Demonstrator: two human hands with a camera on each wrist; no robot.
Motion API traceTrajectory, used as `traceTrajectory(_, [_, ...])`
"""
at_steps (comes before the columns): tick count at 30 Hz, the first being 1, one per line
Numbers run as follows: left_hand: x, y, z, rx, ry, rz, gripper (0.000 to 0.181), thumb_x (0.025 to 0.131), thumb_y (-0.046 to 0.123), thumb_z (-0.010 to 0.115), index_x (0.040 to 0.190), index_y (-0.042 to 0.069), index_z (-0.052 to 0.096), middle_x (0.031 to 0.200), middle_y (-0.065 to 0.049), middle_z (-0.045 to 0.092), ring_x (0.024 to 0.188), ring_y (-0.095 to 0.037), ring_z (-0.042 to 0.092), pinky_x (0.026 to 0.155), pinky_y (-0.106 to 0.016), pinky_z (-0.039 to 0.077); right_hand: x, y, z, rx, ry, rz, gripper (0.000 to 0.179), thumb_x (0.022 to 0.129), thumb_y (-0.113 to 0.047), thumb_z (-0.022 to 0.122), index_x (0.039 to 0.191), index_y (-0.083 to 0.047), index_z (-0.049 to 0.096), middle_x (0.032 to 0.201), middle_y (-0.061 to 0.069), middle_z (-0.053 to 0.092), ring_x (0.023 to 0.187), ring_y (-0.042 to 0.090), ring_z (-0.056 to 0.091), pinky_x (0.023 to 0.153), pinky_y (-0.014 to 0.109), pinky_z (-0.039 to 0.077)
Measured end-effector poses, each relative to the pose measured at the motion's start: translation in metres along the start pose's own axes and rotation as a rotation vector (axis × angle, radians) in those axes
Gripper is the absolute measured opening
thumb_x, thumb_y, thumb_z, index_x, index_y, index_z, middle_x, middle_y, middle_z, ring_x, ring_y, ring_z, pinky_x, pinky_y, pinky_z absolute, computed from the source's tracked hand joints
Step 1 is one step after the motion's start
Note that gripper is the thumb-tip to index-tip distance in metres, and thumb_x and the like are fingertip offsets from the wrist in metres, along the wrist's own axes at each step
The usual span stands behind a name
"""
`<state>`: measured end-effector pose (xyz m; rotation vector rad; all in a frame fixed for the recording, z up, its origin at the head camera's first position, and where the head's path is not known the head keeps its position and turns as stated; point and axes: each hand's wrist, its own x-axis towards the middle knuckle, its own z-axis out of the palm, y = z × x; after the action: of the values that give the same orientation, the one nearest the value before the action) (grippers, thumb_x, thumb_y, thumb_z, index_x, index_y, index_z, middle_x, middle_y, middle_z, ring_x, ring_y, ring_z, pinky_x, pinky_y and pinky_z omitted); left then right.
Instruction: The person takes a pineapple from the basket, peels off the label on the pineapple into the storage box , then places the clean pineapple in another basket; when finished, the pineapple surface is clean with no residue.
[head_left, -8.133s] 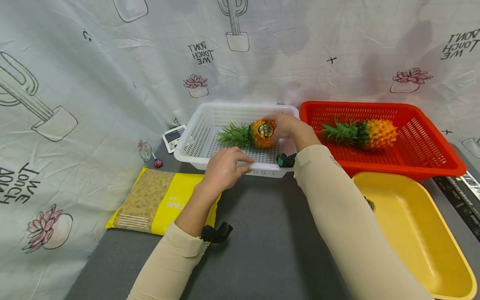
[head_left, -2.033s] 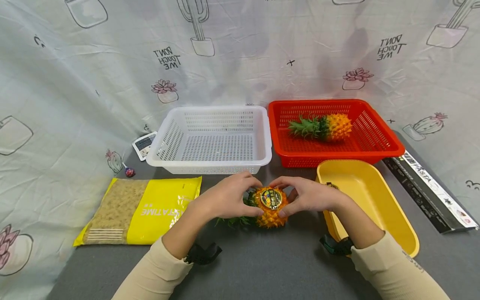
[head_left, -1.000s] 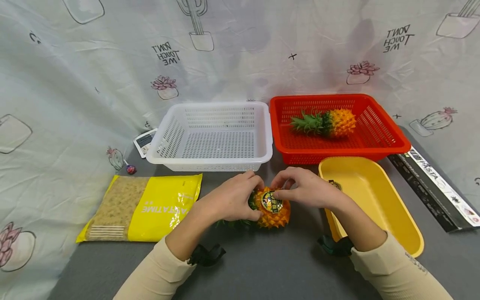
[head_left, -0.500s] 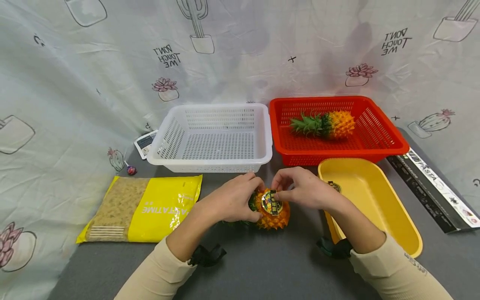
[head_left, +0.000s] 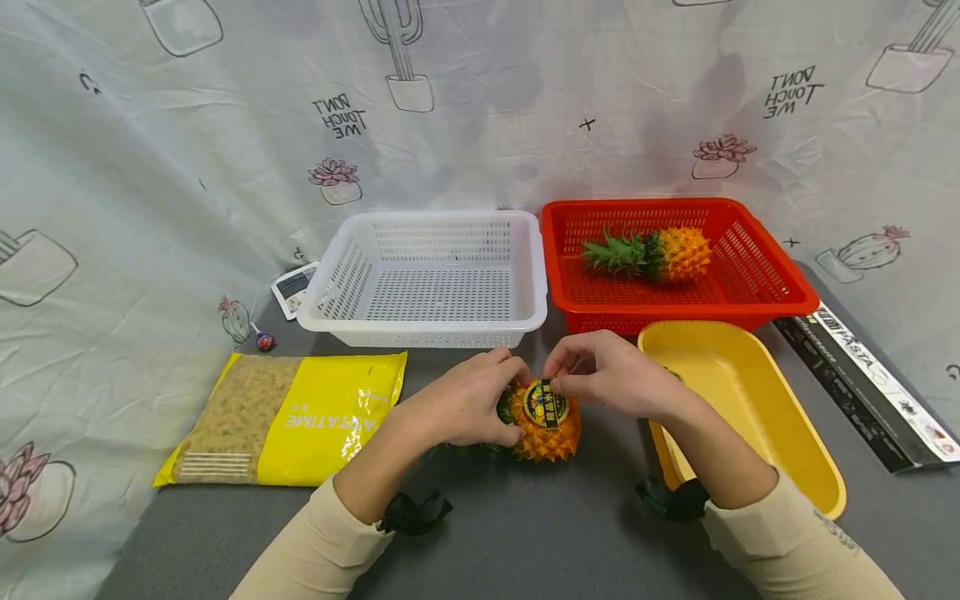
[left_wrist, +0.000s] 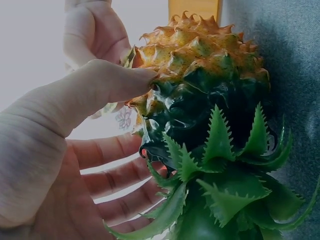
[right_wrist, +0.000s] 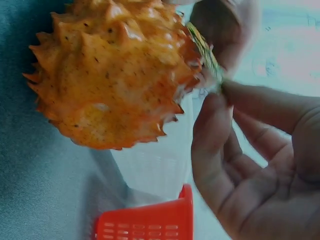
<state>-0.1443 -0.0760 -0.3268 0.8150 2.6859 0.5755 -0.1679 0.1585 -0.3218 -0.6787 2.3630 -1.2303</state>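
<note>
A small orange pineapple (head_left: 553, 442) lies on the grey table, its green leaves pointing left and partly covered. My left hand (head_left: 471, 402) grips it near the leaf end, with the thumb (left_wrist: 117, 82) against the skin in the left wrist view. On top of the fruit is a round black-and-gold sticker (head_left: 545, 403). Thumb and index finger of my right hand (head_left: 613, 377) pinch the sticker's right edge. In the right wrist view the sticker (right_wrist: 205, 50) stands partly away from the skin at the pinched end.
A white basket (head_left: 420, 326) stands behind. Beside it, a red basket (head_left: 675, 310) holds another pineapple (head_left: 681, 254). A yellow tray (head_left: 795, 433) stands right, near a black pasta box (head_left: 862, 387). Left lie a yellow pasta bag (head_left: 330, 425), a lollipop (head_left: 266, 342) and a white packet (head_left: 292, 287).
The pineapple has come from the white basket onto the table. My right hand has moved from the fruit's side to the sticker's edge and pinches it. The left hand keeps its hold.
</note>
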Motion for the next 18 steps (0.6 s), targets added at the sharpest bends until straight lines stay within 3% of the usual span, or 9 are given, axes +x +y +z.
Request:
traceTrajectory(7, [-0.001,-0.001,0.001,-0.006,0.004,0.001,0.055,0.080,0.033,0.088,0.126,0.016,0.064,0.114,0.003,0.057,0.102,-0.014,0.055,0.095,-0.033,0.052,-0.001,0.010,-0.012,0.133,-0.094,0.000,0.013,0.095,-0.017,0.074,0.103,-0.007,0.071,0.091,0.012,0.068,0.076,0.029,0.064,0.072,0.039,0.059])
traceTrajectory(18, [-0.002,0.000,0.001,0.023,0.010,0.013,0.055,0.081,0.035,0.087,0.126,0.015,0.064,0.115,0.003,0.057,0.100,-0.014,0.056,0.092,-0.033,0.052,-0.012,0.023,-0.039,0.214,-0.170,0.018,0.016,0.098,-0.016,0.070,0.108,-0.004,0.068,0.091,0.012,0.067,0.072,0.027,0.063,0.068,0.038,0.058])
